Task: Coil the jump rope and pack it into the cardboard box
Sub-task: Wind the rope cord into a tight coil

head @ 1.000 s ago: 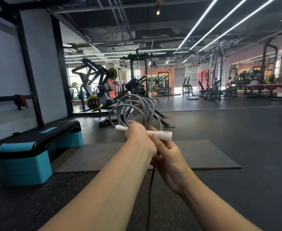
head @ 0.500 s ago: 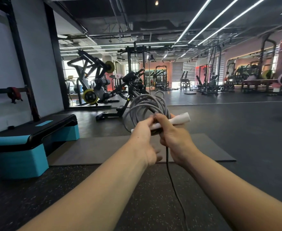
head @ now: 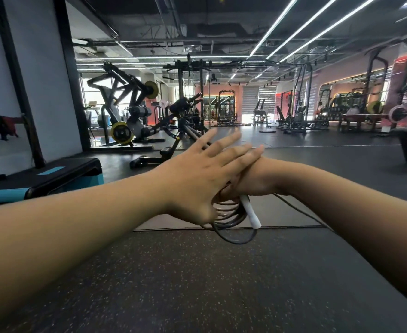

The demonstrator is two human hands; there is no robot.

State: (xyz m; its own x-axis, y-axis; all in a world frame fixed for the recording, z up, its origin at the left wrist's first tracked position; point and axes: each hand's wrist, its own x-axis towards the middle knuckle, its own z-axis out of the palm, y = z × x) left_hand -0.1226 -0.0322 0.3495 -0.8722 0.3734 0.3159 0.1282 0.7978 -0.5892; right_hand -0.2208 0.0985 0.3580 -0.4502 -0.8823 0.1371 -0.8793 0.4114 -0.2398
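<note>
My right hand [head: 255,181] is closed around the coiled grey jump rope [head: 228,215], whose loops hang below the fist. A white handle [head: 251,211] sticks down and to the right out of that grip. A loose strand of the rope [head: 300,210] trails off to the right over the mat. My left hand [head: 197,174] lies flat across the right hand with its fingers spread and holds nothing. No cardboard box is in view.
A grey exercise mat [head: 281,217] lies on the speckled black floor [head: 197,284] in front of me. A teal and black step platform [head: 41,179] stands at the left. Weight machines [head: 130,121] and racks [head: 293,111] fill the back of the gym.
The coil has swung from above my hands to hanging below the right fist. My left hand has let go of the handle and opened flat over the right hand.
</note>
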